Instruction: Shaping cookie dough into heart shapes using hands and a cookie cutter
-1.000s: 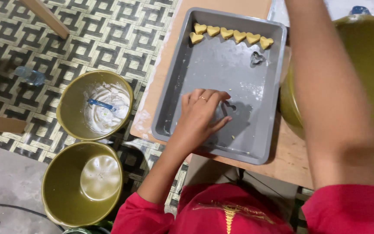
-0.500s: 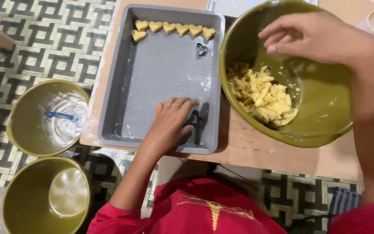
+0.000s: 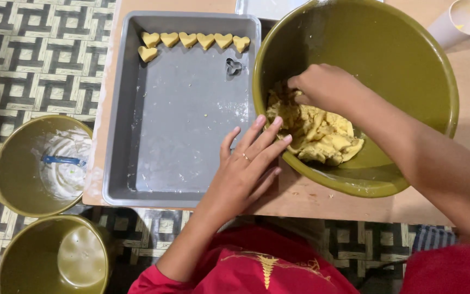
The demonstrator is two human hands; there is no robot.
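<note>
Hands working over a low wooden table (image 3: 409,207). Right hand (image 3: 327,87) is reaching into the big olive-green round bowl (image 3: 387,49), fingers curled down and digging into the lump of pale yellow crumbly dough (image 3: 316,133); whether it is pinching off a piece, cannot tell. Dough is sitting in the bowl's lower left part. Left hand (image 3: 248,169) is lying flat and open, fingers spread, holding nothing; palm is resting across the right rim of the grey rectangular metal baking tray (image 3: 121,109), fingertips touching the bowl's outer wall. A ring is showing on one finger.

Tray is holding seven yellow heart-shaped dough cut-outs (image 3: 194,40): six in a row along the far edge, one below the leftmost. One small metal heart-shaped cutter (image 3: 234,66) is lying in the tray just below the right end of the row, apart from both hands. Flour dusting is showing on the tray floor.

Two more olive-green bowls are sitting on the patterned floor at left: the upper floor bowl (image 3: 12,174) is holding white flour residue and a blue-handled utensil (image 3: 63,160); the lower floor bowl (image 3: 44,261) is holding only a pale film. One pale plastic cup (image 3: 458,22) is standing at the table's far right corner, yellowish smear inside.
</note>
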